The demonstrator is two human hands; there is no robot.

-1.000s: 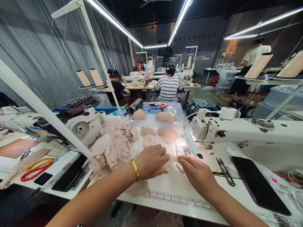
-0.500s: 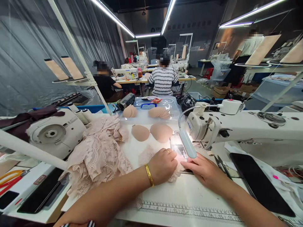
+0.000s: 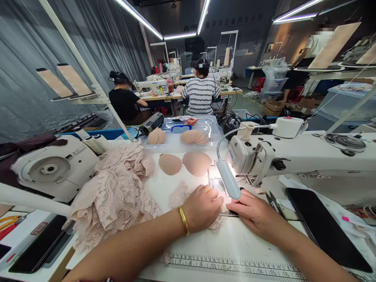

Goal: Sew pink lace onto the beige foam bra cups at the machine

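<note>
**Both grips on the lace at the needle**

My left grip (image 3: pixel 202 207), with a gold ring and bangle, lies knuckles up on the small lace piece (image 3: pixel 179 194) on the table (image 3: pixel 223 243). Its fingers curl down onto the cloth, and I cannot tell whether they pinch it.

My right grip (image 3: pixel 255 213) lies flat just beside it, fingers stretched out. Its tips are at the lace's edge, under the lamp (image 3: pixel 227 179) of the sewing machine (image 3: pixel 293 156).

The machine's head has a blue label that is too small to read. A printed ruler scale (image 3: pixel 235 267) runs along the table's near edge, its numbers rising to the right.

Two foam cups (image 3: pixel 183 163) lie beyond the lace, and a lace pile (image 3: pixel 114 192) sits to the left. A dark phone (image 3: pixel 320 223) lies to my right. The lettering on the far wall (image 3: pixel 190 27) begins "YIN"; the rest is illegible.
</note>
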